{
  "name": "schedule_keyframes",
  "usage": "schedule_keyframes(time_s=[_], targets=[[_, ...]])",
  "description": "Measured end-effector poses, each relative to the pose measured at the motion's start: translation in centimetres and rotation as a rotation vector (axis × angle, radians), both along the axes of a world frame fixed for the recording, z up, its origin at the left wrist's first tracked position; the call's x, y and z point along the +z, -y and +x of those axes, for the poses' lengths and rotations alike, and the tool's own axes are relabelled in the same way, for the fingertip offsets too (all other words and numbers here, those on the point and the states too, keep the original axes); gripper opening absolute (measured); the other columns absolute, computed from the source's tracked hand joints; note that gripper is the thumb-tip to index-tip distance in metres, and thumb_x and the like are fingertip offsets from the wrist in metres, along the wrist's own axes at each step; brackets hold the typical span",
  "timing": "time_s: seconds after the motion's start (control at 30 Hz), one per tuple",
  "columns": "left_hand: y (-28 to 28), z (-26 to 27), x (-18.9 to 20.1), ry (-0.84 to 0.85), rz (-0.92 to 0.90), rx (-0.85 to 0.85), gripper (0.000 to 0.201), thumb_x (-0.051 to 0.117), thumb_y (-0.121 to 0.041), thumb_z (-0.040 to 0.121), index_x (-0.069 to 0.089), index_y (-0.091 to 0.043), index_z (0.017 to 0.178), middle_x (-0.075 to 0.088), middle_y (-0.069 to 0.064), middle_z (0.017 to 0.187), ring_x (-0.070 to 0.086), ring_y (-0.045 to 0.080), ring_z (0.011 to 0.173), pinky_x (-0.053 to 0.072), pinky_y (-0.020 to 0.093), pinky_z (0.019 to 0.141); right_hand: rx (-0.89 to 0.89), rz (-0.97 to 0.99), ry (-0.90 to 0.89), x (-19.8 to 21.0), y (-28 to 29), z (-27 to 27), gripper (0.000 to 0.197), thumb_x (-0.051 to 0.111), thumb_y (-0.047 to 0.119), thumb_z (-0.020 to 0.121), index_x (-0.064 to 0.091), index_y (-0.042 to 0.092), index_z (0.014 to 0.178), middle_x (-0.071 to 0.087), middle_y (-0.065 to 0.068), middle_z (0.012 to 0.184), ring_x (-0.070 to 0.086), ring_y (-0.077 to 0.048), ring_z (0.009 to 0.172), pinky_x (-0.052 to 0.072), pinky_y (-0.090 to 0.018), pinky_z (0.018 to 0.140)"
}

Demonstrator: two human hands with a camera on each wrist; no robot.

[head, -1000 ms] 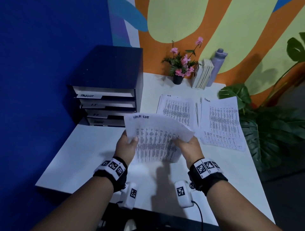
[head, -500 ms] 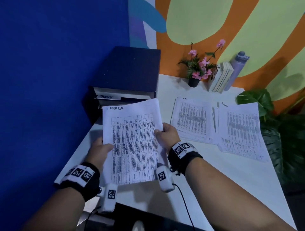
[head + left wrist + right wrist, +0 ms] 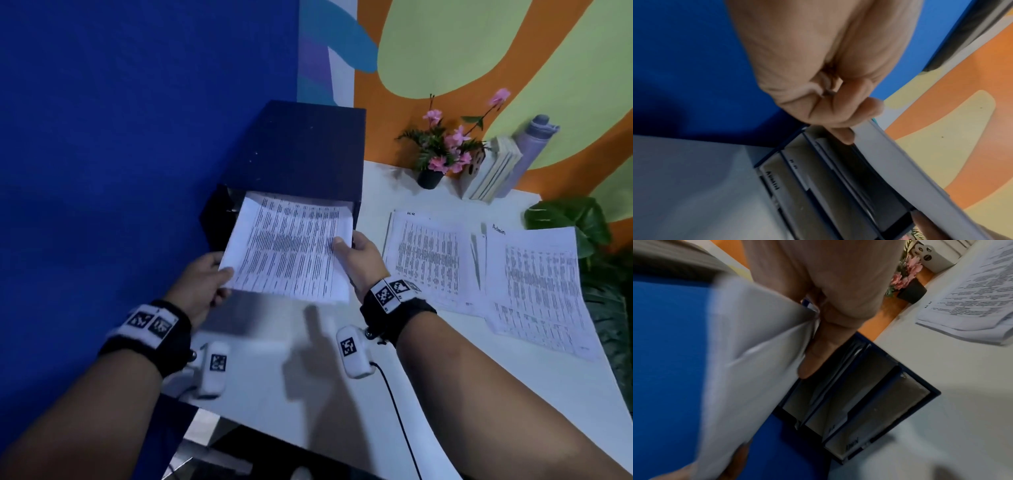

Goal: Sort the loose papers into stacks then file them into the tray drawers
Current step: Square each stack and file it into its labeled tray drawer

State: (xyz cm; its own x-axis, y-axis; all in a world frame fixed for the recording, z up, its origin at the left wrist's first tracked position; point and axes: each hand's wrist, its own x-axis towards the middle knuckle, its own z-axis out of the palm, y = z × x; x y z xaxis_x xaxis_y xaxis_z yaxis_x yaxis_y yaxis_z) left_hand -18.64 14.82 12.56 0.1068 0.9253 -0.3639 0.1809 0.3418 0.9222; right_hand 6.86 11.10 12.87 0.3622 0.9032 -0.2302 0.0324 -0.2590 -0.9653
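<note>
Stack going into top slot of the drawer unit (image 3: 294,154), far left on the surface (image 3: 445,394).
Keep the paper stack (image 3: 291,250) flat & square to the slot, feed slow. Left hand (image 3: 202,284) & right hand (image 3: 359,257) each pinch a side edge, fingers curled under. Two other stacks (image 3: 479,267) lie right; flowers, books at far wall.
</note>
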Motion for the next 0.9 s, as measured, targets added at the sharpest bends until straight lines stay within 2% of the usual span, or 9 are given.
schedule_keyframes(time_s=[0.07, 0.17, 0.27, 0.37, 0.47, 0.53, 0.63, 0.77, 0.9], targets=[[-2.7, 1.3, 0.5, -0.004, 0.046, 0.025, 0.029, 0.044, -0.004, 0.097, 0.054, -0.006, 0.125, 0.060, 0.005, 0.083, 0.042, 0.002, 0.039, 0.030, 0.013, 0.032, 0.032, 0.001, -0.109, 0.5, 0.0, 0.1, 0.030, 0.056, 0.030, 0.092, 0.058, 0.018, 0.120, 0.067, -0.006, 0.116, 0.070, -0.029, 0.091, 0.061, -0.035, 0.068], [-6.3, 3.5, 1.1, -0.026, 0.092, 0.084, 0.031, 0.044, -0.005, 0.097, 0.055, -0.004, 0.126, 0.057, 0.005, 0.078, 0.045, -0.001, 0.033, 0.033, 0.012, 0.031, 0.061, 0.054, -0.290, 1.4, -0.2, 0.2, 0.039, 0.047, 0.006, 0.096, 0.043, 0.007, 0.136, 0.066, -0.009, 0.107, 0.072, -0.029, 0.067, 0.059, -0.028, 0.053], [-8.6, 5.5, 1.5, -0.041, 0.095, 0.174, 0.031, 0.047, -0.010, 0.098, 0.055, -0.005, 0.127, 0.058, 0.005, 0.078, 0.053, 0.000, 0.038, 0.043, 0.012, 0.037, -0.004, 0.109, -0.379, 2.2, -0.6, 0.8, 0.053, 0.040, -0.010, 0.095, 0.031, 0.007, 0.143, 0.060, -0.008, 0.102, 0.072, -0.030, 0.084, 0.062, -0.029, 0.071], [-10.0, 6.9, 2.2, -0.038, 0.087, 0.170, 0.040, 0.049, 0.001, 0.094, 0.046, 0.003, 0.134, 0.063, 0.015, 0.102, 0.063, 0.016, 0.073, 0.057, 0.022, 0.067, -0.023, 0.130, -0.351, 2.4, -0.4, 1.3, 0.058, 0.040, -0.012, 0.095, 0.027, 0.007, 0.148, 0.052, -0.012, 0.128, 0.067, -0.030, 0.094, 0.059, -0.026, 0.080], [-10.6, 7.9, 2.5, -0.161, 0.145, 0.100, 0.033, 0.056, 0.001, 0.086, 0.055, 0.005, 0.119, 0.066, 0.019, 0.105, 0.062, 0.018, 0.077, 0.055, 0.037, 0.089, -0.026, 0.102, -0.219, 1.9, 0.6, 2.4, 0.052, 0.049, -0.007, 0.094, 0.038, 0.010, 0.142, 0.055, -0.008, 0.124, 0.066, -0.025, 0.091, 0.057, -0.027, 0.080], [-10.3, 8.6, 2.2, -0.250, 0.190, 0.142, 0.029, 0.062, -0.007, 0.076, 0.059, -0.002, 0.104, 0.067, 0.019, 0.102, 0.066, 0.028, 0.087, 0.056, 0.044, 0.088, -0.019, 0.031, -0.016, 0.9, 1.7, 3.9, 0.045, 0.054, 0.000, 0.092, 0.048, 0.011, 0.135, 0.059, -0.005, 0.117, 0.065, -0.025, 0.096, 0.054, -0.032, 0.084], [-8.5, 10.2, 1.1, -0.220, 0.255, 0.134, 0.035, 0.052, -0.004, 0.080, 0.056, -0.009, 0.114, 0.062, 0.009, 0.101, 0.062, 0.029, 0.091, 0.054, 0.041, 0.084, 0.045, -0.143, 0.331, -0.8, 4.0, 7.2, 0.037, 0.056, 0.008, 0.092, 0.056, 0.012, 0.129, 0.063, -0.009, 0.126, 0.063, -0.021, 0.104, 0.048, -0.031, 0.090], [-5.1, 12.8, -0.7, -0.160, 0.242, -0.044, 0.032, 0.049, -0.008, 0.086, 0.061, -0.017, 0.115, 0.062, 0.006, 0.094, 0.055, 0.020, 0.073, 0.049, 0.033, 0.072, 0.144, -0.441, 0.603, -2.3, 7.7, 13.0, 0.042, 0.057, 0.018, 0.092, 0.053, 0.011, 0.134, 0.055, -0.008, 0.138, 0.053, -0.023, 0.125, 0.039, -0.028, 0.104], [-1.8, 16.3, -2.6, -0.196, 0.180, -0.232, 0.028, 0.055, -0.012, 0.088, 0.065, -0.015, 0.114, 0.065, 0.006, 0.105, 0.061, 0.025, 0.091, 0.052, 0.035, 0.085, 0.118, -0.650, 0.706, -3.7, 11.3, 19.6, 0.045, 0.053, 0.027, 0.095, 0.047, 0.015, 0.138, 0.047, -0.011, 0.144, 0.056, -0.028, 0.120, 0.045, -0.029, 0.089]])
